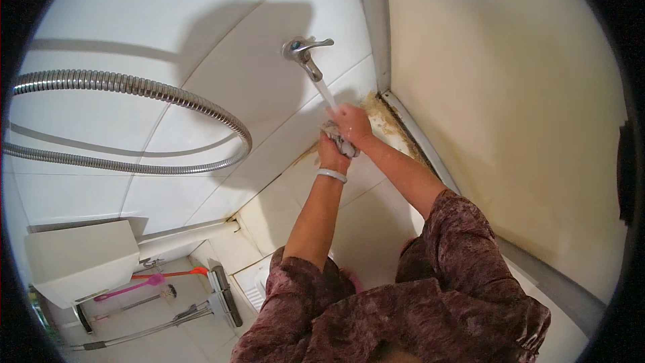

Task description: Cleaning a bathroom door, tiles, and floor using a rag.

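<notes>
Water runs from a chrome wall tap (308, 60) with its lever pointing right. Right under the stream, my right hand (353, 123) is closed over a wet, crumpled greyish-white cloth (341, 141). My left hand (330, 153) grips the same cloth from the lower left, a pale bangle on that wrist. The two hands are close together, and part of the cloth is hidden between them.
A ribbed metal shower hose (134, 83) loops out from the tiled wall at left. Below it are a white cistern (84, 255), a squeeze mop (225, 296) and several brushes. A cream panel (504, 94) rises on the right, above a stained floor edge (396, 128).
</notes>
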A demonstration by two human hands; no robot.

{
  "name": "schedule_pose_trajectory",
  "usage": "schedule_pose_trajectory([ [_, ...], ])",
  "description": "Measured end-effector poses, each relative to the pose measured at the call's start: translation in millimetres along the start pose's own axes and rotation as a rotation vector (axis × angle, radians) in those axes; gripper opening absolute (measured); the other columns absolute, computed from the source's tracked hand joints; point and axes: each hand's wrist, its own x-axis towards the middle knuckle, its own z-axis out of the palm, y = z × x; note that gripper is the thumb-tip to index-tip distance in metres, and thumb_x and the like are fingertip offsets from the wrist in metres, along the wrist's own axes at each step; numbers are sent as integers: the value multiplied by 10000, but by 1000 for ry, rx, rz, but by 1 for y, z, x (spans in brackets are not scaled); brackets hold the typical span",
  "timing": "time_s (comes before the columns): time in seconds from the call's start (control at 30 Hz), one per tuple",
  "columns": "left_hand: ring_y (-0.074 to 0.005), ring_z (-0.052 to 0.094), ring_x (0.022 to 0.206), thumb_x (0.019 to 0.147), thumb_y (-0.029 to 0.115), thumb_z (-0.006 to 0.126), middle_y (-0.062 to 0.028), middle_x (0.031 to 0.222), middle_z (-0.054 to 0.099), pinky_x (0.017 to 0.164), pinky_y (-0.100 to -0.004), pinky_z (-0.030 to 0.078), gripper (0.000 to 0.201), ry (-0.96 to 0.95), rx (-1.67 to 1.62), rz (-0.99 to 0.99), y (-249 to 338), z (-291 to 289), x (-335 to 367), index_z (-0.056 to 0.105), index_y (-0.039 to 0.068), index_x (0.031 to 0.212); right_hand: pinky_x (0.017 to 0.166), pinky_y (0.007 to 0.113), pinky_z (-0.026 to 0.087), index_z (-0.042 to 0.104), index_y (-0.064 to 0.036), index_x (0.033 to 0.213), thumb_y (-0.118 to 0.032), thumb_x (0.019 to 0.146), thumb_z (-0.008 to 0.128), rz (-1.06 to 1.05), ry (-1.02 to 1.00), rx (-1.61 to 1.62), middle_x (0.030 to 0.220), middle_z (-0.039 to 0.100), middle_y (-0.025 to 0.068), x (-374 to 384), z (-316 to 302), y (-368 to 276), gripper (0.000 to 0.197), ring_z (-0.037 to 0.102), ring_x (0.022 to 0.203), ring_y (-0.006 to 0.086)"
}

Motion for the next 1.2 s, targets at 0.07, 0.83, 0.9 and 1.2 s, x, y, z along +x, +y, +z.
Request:
schedule_pose_trajectory([
  [0.07, -273, 493, 1207, 964, 484, 365, -87, 1304, 521, 1031, -489, 369, 514, -50, 75, -74, -15, 15, 4, 465, 114, 1307, 707, 405, 491, 661, -109, 883, -453, 848, 606, 144, 16, 246, 888, 668, 83, 23, -14, 71, 351, 629, 835, 284],
  [0.83, -257, 567, 1059, 974, 300, 398, -79, 1145, 591, 917, -416, 465, 315, -79, 96, -46, 11, 47, -18, 540, 107, 1179, 712, 446, 483, 597, -57, 862, -363, 832, 567, -346, 31, -82, 899, 604, 195, 3, -19, 36, 310, 596, 797, 368],
  [0.9, -254, 570, 1060, 977, 308, 411, -82, 1146, 592, 920, -412, 466, 312, -6, 195, -2, 14, 41, -15, 544, 104, 1172, 753, 423, 479, 597, -41, 918, -360, 873, 526, -165, -22, 34, 946, 610, 194, 5, -21, 32, 331, 597, 820, 358],
  [1.2, -253, 559, 1106, 896, 546, 492, -41, 1234, 573, 935, -442, 462, 545, -404, -117, -406, 22, 72, -54, 504, 166, 1286, 918, 400, 419, 588, 5, 1105, -399, 943, 421, 4, -82, 297, 1116, 610, 176, 10, -34, 18, 466, 562, 1020, 336],
])
